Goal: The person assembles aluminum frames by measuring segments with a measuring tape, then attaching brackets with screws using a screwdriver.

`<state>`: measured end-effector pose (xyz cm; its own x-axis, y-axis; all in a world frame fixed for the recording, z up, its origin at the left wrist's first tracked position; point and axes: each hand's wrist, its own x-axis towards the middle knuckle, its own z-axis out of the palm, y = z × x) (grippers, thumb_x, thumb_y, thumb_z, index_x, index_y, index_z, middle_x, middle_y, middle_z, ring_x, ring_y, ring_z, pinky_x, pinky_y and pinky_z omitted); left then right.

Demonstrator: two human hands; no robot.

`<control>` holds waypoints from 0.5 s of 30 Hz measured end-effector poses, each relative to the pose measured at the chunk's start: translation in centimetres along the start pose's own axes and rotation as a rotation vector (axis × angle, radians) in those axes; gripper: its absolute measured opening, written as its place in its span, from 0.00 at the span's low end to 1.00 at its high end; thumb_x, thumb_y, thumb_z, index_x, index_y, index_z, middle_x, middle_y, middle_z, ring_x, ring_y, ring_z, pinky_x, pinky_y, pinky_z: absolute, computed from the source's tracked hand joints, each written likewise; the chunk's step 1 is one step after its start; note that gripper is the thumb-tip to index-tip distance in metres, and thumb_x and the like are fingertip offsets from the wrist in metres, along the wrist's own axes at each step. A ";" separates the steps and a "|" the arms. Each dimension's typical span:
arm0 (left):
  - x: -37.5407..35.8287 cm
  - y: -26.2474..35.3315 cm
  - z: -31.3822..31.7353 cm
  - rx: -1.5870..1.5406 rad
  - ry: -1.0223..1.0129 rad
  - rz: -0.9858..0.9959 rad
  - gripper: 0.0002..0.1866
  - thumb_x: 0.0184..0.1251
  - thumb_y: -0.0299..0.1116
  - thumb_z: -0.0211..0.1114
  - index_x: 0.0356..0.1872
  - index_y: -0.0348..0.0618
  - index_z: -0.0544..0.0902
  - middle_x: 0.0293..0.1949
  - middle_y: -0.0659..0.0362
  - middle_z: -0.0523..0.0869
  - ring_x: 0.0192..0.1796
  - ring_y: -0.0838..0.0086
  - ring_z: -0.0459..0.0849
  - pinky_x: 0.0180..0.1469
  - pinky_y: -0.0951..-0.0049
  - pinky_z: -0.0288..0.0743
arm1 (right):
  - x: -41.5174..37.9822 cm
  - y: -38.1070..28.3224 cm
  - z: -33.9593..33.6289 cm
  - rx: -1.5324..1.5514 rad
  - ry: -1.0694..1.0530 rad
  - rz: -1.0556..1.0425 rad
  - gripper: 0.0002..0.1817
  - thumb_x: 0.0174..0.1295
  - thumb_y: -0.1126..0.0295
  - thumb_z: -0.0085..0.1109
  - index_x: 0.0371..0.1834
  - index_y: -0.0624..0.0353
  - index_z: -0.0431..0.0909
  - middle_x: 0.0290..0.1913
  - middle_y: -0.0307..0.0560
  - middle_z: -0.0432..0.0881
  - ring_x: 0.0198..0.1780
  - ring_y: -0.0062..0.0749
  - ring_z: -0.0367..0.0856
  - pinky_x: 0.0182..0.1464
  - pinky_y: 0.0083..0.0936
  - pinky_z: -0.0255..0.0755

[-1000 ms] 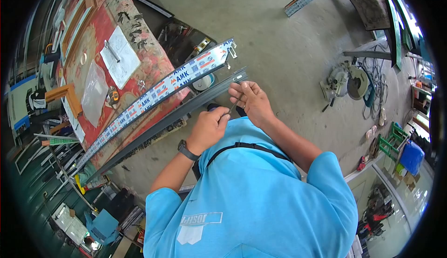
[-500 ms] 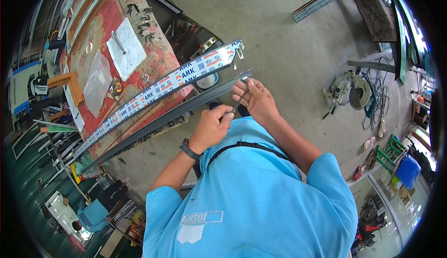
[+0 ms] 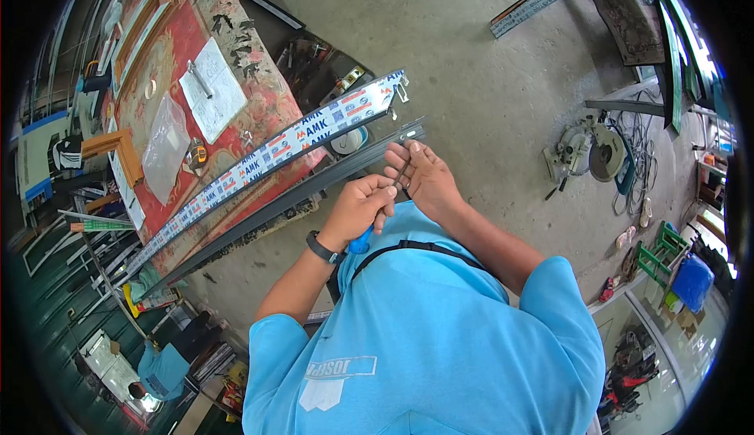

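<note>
Just below my left hand [image 3: 363, 209] shows the blue handle [image 3: 361, 242] of what looks like a screwdriver. The fingers of that hand are closed around it. Its thin dark shaft [image 3: 401, 174] runs up toward my right hand [image 3: 428, 181], whose thumb and fingers pinch around the tip end. Whether a small part sits in that pinch cannot be made out. Right beyond my hands lies a long dark grey metal profile [image 3: 345, 161], with a slot near its end. Beside it runs a second profile [image 3: 314, 130] covered in white and blue AMK film.
A worktable with a red patterned cover [image 3: 259, 81] bears paper sheets [image 3: 216, 93], a tape measure [image 3: 196, 154], a plastic bag [image 3: 165, 148] and wooden frame pieces [image 3: 118, 152]. A miter saw [image 3: 589, 152] stands on the floor at right. Another person [image 3: 162, 368] is at lower left.
My hands have shifted slightly left and down. The blue handle now shows below my left hand; it was hidden before. My right fingers have closed in more.
</note>
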<state>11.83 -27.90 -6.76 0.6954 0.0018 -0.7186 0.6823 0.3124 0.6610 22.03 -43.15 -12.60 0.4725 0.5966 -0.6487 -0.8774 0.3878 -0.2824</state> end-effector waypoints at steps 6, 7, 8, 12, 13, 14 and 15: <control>-5.8 0.1 0.2 -0.502 -0.051 0.017 0.24 0.79 0.31 0.62 0.71 0.37 0.71 0.49 0.50 0.88 0.51 0.69 0.86 0.60 0.69 0.80 | 0.0 0.7 -0.7 0.155 0.122 0.057 0.16 0.84 0.60 0.50 0.64 0.59 0.71 0.64 0.48 0.79 0.66 0.36 0.80 0.69 0.41 0.78; -6.8 -0.5 0.3 -0.276 -0.030 0.118 0.24 0.79 0.30 0.63 0.71 0.38 0.71 0.51 0.49 0.88 0.52 0.68 0.86 0.60 0.69 0.79 | 0.1 0.7 -0.9 0.183 0.124 0.059 0.16 0.84 0.60 0.50 0.64 0.59 0.71 0.64 0.48 0.79 0.65 0.37 0.80 0.69 0.41 0.77; -7.8 -0.9 0.5 -0.051 -0.009 0.214 0.24 0.78 0.29 0.64 0.71 0.38 0.71 0.52 0.49 0.88 0.53 0.67 0.87 0.60 0.69 0.78 | 0.1 0.9 -0.6 0.181 0.120 0.075 0.16 0.85 0.60 0.49 0.64 0.60 0.71 0.63 0.47 0.79 0.65 0.36 0.80 0.70 0.41 0.77; -8.3 -0.3 0.4 0.550 0.189 0.424 0.21 0.76 0.25 0.64 0.66 0.37 0.71 0.54 0.46 0.88 0.54 0.61 0.88 0.57 0.63 0.80 | 0.4 0.9 1.5 0.173 0.123 0.106 0.17 0.86 0.59 0.43 0.64 0.60 0.71 0.60 0.47 0.79 0.61 0.36 0.81 0.70 0.42 0.77; -7.8 0.6 0.2 0.639 0.220 0.471 0.20 0.76 0.25 0.64 0.66 0.37 0.72 0.54 0.46 0.88 0.54 0.60 0.89 0.56 0.62 0.81 | 0.6 0.6 1.9 0.172 0.129 0.094 0.17 0.87 0.59 0.42 0.64 0.60 0.71 0.60 0.47 0.79 0.60 0.35 0.81 0.70 0.43 0.77; -7.6 1.2 -0.1 0.719 0.228 0.494 0.18 0.76 0.24 0.62 0.63 0.36 0.72 0.53 0.46 0.88 0.52 0.56 0.90 0.53 0.59 0.82 | 0.9 0.8 1.9 0.182 0.120 0.118 0.17 0.87 0.59 0.41 0.65 0.60 0.71 0.59 0.47 0.79 0.59 0.35 0.81 0.70 0.43 0.77; -7.5 1.9 -0.6 0.768 0.223 0.480 0.17 0.75 0.23 0.63 0.62 0.36 0.73 0.52 0.46 0.88 0.52 0.55 0.90 0.53 0.59 0.82 | 1.4 1.1 1.7 0.193 0.111 0.140 0.18 0.87 0.59 0.40 0.65 0.60 0.71 0.59 0.47 0.80 0.58 0.35 0.81 0.70 0.43 0.77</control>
<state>7.80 -26.76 -0.20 0.9364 0.1751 -0.3040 0.3508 -0.4824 0.8026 21.81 -40.70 -12.60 0.3265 0.5774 -0.7483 -0.8963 0.4404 -0.0513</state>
